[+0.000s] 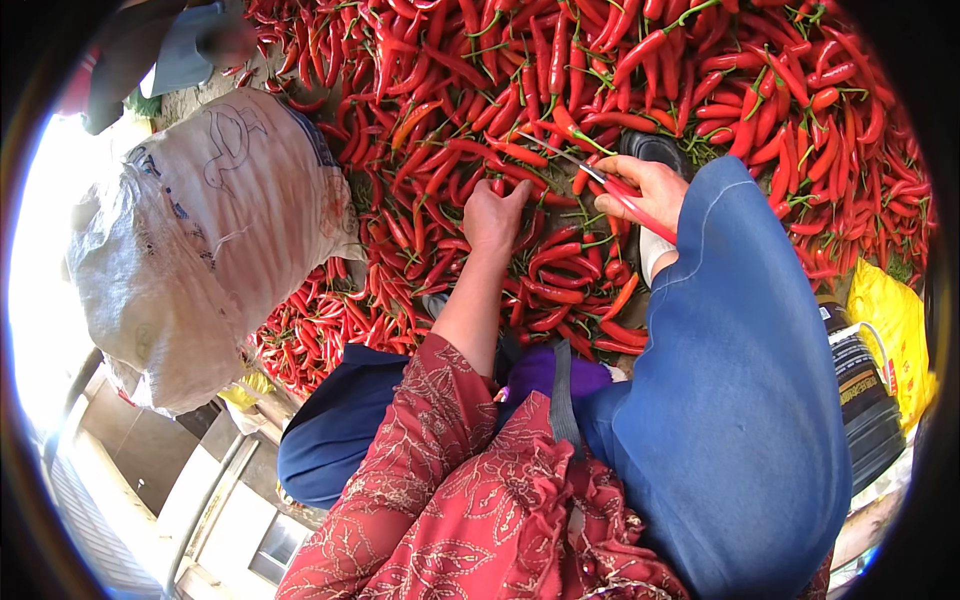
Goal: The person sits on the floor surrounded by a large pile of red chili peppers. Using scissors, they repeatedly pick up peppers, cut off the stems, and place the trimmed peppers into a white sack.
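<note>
My right hand holds a pair of scissors with red handles. Their metal blades point up and to the left, over the peppers. My left hand reaches down into a spread of red chili peppers, left of the scissors. Its thumb and fingertips are at a few peppers, one showing between them; whether it grips that pepper is unclear. Many peppers around both hands still have green stems. A dark shoe shows just beyond my right hand, among the peppers.
A large white woven sack bulges at the left. Deep heaps of red peppers fill the far side and right. At the right edge are a dark bucket bearing writing and a yellow bag. Part of a person appears top left.
</note>
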`<action>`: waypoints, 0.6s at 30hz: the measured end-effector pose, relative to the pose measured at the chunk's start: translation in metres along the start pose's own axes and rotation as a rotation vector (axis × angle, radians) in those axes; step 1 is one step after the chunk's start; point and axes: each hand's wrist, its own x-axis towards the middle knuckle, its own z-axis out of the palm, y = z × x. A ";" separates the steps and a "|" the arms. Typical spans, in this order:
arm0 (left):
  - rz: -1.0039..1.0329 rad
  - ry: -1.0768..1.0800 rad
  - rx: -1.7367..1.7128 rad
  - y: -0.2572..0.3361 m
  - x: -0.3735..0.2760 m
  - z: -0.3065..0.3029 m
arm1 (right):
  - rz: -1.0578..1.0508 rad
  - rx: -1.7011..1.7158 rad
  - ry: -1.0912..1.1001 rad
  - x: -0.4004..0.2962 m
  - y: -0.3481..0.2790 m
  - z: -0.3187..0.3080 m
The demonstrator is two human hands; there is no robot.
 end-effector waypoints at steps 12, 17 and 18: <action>-0.009 -0.254 -1.013 0.041 -0.025 -0.057 | -0.043 -0.140 -0.092 -0.005 -0.008 -0.003; 0.069 -0.423 -1.055 0.046 -0.029 -0.055 | -0.077 -0.131 -0.096 -0.002 -0.010 0.000; 0.055 -0.466 -1.103 0.045 -0.028 -0.054 | -0.078 -0.126 -0.084 -0.002 -0.009 0.001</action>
